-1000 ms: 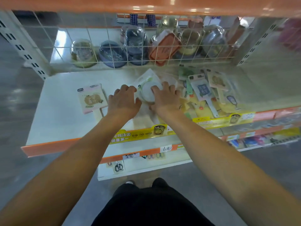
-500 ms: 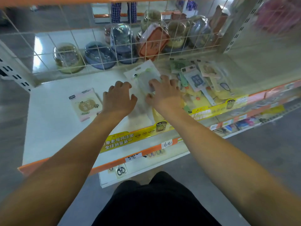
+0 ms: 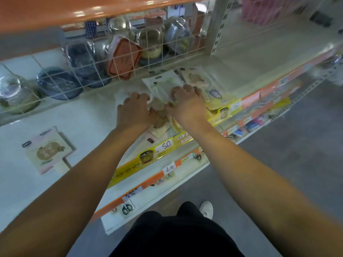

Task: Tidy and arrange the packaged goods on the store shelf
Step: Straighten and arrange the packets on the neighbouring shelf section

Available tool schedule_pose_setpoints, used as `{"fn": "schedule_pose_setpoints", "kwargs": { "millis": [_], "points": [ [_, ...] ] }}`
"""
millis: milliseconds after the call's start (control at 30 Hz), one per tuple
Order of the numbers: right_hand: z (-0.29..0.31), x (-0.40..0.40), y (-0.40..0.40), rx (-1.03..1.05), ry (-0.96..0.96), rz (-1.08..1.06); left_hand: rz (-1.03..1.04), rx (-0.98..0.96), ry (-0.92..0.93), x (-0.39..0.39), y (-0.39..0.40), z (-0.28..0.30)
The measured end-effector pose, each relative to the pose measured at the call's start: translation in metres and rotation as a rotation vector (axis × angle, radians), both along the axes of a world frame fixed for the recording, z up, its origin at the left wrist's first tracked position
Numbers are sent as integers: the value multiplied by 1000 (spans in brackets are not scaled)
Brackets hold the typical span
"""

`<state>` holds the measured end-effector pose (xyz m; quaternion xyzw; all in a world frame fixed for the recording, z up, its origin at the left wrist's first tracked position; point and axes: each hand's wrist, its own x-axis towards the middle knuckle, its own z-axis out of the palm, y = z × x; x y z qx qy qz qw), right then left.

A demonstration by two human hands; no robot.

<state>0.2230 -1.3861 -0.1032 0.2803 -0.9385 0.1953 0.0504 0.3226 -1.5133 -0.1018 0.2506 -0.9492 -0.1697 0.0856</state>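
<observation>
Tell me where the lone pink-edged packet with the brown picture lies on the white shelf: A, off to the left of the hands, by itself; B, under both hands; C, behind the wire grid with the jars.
A: the pink-edged packet lies alone on the white shelf, well left of the left hand and right hand.

A white price tag (image 3: 164,146) on the yellow shelf-edge strip (image 3: 130,166), centre of the frame, reads "5.0". Below it, a handwritten tag (image 3: 171,168) on the orange rail (image 3: 152,180) reads "6元". Remaining print on packages and strips is too blurred to read.
</observation>
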Motion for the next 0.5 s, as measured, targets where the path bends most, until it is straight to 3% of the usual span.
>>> {"fn": "schedule_pose_setpoints", "kwargs": {
  "millis": [500],
  "points": [
    [6,-150,140,-94,17,-6,0,-80,-24,-164,140,13]
  ]
}}
